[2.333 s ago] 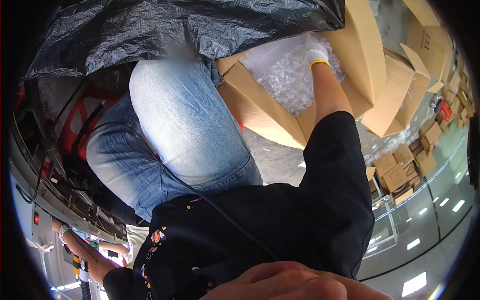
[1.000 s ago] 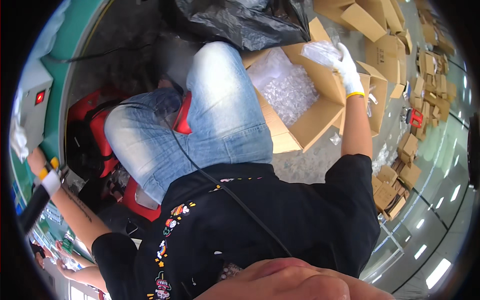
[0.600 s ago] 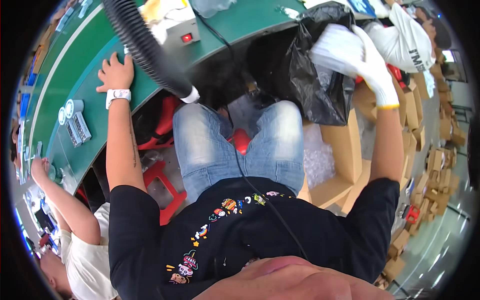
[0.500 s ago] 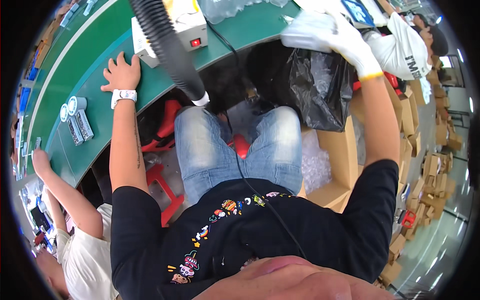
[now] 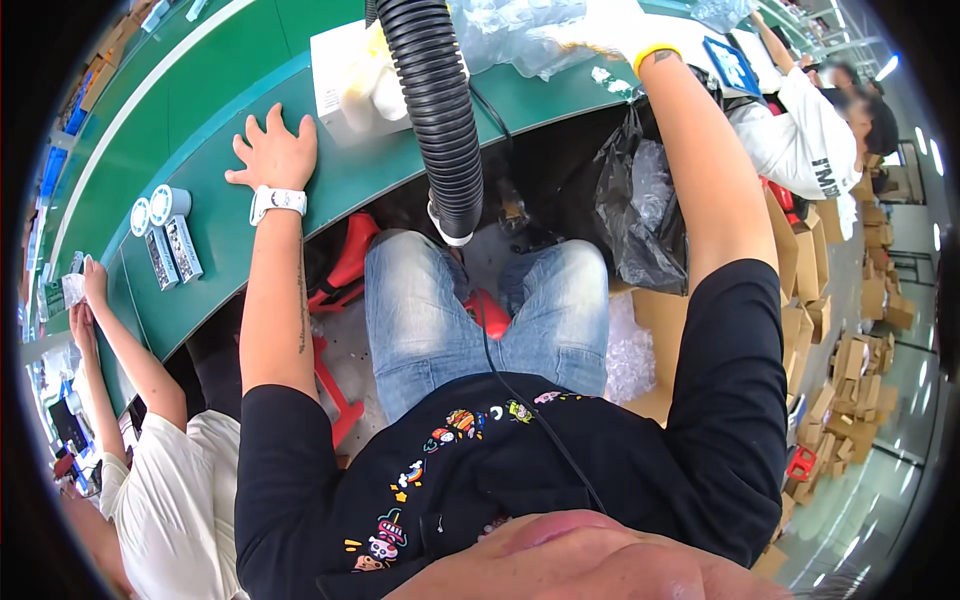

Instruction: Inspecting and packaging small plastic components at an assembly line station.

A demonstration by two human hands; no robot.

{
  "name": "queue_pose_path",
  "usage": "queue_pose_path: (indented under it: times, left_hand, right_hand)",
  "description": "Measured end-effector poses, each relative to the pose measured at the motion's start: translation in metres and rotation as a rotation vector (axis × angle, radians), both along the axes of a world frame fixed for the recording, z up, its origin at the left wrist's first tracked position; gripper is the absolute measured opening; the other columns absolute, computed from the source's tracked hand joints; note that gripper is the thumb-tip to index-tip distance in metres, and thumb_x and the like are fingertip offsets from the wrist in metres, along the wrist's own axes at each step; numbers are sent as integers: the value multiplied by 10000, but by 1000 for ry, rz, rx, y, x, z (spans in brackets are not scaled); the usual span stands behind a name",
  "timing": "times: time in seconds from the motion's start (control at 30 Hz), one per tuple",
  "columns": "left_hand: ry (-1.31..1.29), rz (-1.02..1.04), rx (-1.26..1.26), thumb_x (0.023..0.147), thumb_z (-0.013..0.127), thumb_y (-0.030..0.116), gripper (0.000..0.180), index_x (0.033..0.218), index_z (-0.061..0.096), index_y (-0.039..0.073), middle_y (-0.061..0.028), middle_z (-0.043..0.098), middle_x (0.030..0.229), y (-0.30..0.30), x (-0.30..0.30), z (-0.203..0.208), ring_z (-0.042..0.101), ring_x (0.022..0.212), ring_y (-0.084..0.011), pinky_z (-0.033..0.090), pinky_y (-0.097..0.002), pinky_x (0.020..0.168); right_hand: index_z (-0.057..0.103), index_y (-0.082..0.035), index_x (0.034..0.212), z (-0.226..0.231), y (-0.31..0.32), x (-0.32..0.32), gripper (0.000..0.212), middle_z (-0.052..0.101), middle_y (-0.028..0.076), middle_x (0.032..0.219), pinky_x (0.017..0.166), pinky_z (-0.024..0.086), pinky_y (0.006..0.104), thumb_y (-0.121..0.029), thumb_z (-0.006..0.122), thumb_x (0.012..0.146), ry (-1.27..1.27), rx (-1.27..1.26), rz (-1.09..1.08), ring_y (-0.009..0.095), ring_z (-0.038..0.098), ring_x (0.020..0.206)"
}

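Note:
My left hand lies on the green table with its fingers spread and nothing in them. A white band is round that wrist. My right hand, in a white glove with a yellow cuff, reaches over the far part of the table beside a heap of clear plastic bags. Its fingers are washed out by glare, so whether they hold anything is hidden. Below my right forearm hangs a black plastic bag with clear plastic inside.
A black ribbed hose hangs before a white box. Two pale round-headed devices lie at left. A co-worker's hands work at far left; another person sits at right. Cardboard boxes cover the right floor.
My right hand has moved away from above the black bag, up and left toward the clear bags. The clear package it held no longer shows. My left hand stays spread on the table.

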State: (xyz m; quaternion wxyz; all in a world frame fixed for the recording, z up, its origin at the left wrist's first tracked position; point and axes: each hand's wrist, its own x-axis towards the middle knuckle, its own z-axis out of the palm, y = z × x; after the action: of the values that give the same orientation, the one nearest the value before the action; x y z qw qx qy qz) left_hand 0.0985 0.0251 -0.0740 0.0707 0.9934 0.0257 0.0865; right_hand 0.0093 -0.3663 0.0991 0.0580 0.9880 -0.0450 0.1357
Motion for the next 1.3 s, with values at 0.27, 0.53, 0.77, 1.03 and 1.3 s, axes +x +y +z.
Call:
queue_pose_path:
  times: [0.27,0.53,0.77,1.03,1.3]
  left_hand:
    - [-7,-3,7,915,553,585,677,1511,490,271,-133,318,1650,-1,0,1,243,1517,-422,134,-777,1108]
    - [-7,-62,-16,916,576,535,639,1496,503,276,-119,330,1646,13,10,-17,263,1509,-403,147,-797,1088]
    - [-152,-355,105,925,594,438,579,1445,546,186,-145,395,1588,70,66,-88,360,1442,-381,300,-685,1082]
    - [-169,-506,530,942,567,400,527,1399,584,137,-155,467,1520,132,150,-95,437,1375,-358,368,-624,1042]
    - [-158,-542,989,958,541,362,487,1353,622,88,-164,539,1451,170,153,-19,515,1307,-334,435,-564,1002]
  right_hand:
    - [483,-25,1477,22,-9,-6,1089,540,241,1403,1100,430,460,-633,817,638,87,356,151,397,535,1290]
    - [551,-43,1397,30,-24,-51,804,574,245,1377,1000,517,436,-553,762,813,-155,557,-125,342,612,1217]
    - [647,3,1185,-94,-190,-295,509,663,99,969,699,545,322,-381,775,876,-656,410,-241,186,674,841]
    - [757,-23,1004,-423,-190,-636,316,754,169,973,894,552,385,-299,717,856,-819,934,-1553,278,726,920]
    - [748,-90,1156,-570,-131,-665,474,725,195,1158,996,513,421,-440,637,856,248,860,-1619,350,685,1121]
